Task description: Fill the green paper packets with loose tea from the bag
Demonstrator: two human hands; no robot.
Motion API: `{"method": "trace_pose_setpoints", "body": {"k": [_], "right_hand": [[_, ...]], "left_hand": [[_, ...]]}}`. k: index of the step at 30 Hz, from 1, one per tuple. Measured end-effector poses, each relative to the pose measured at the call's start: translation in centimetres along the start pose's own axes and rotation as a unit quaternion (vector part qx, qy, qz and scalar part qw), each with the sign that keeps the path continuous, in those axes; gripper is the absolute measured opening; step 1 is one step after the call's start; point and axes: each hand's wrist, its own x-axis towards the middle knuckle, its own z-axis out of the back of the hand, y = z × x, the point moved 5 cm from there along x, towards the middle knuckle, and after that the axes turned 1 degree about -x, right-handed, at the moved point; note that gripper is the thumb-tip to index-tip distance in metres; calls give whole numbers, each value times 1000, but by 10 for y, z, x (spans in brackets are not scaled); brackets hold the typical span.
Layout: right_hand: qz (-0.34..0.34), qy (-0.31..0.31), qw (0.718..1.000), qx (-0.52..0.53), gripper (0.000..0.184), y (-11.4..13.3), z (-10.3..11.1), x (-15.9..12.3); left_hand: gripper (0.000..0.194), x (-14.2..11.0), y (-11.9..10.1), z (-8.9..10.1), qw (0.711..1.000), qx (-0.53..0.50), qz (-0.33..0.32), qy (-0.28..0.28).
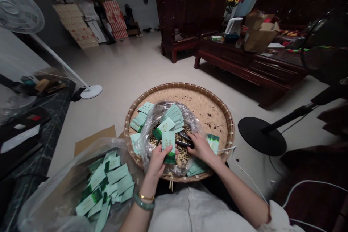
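Observation:
Pinched in my left hand (160, 157) is a mint-green packet (169, 143) with a dark green end, held upright over an open clear plastic bag (148, 141). My right hand (202, 148) grips a black two-armed clamp (184, 143), its arms pointing left toward the packet. A white cord (225, 149) runs from beside the right wrist. In the bag lies a loose dry mix of pale and dark bits (183, 157), with a fanned stack of packets (174, 116) on top. The bag stands in a round woven bamboo tray (212, 96).
More packets lie in the tray at its left (138, 121) and right sides. A large plastic bag (62, 174) of green packets is at lower left. A white fan (91, 91) and a black fan base (262, 136) flank the tray. A dark wooden table (239, 58) stands beyond.

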Motion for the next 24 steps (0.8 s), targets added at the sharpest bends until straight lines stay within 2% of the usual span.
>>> {"method": "trace_pose_setpoints", "body": {"k": [3,5,7,9,13,17,20,24], "right_hand": [[7,-21,992,121,49,-9,11,2],[-20,-19,979,203,46,-16,21,3],[-52,5,962,267,45,-17,32,4],[-50,42,951,301,46,-8,42,5],[-10,92,946,310,45,19,53,10],[35,91,951,295,42,40,54,14],[60,93,954,277,36,48,53,15],[54,76,963,254,31,49,55,15]], "left_hand": [[44,-2,-4,5,1000,10,-9,-12],[43,-3,-6,8,999,19,-18,-18],[43,-3,-7,8,999,32,-24,-16],[44,-2,-5,6,999,49,-18,-6],[44,-4,-1,-3,996,85,0,21],[45,-5,0,-5,993,115,8,17],[44,-6,0,-5,993,120,8,13],[42,-8,-1,-6,994,108,2,27]]}}
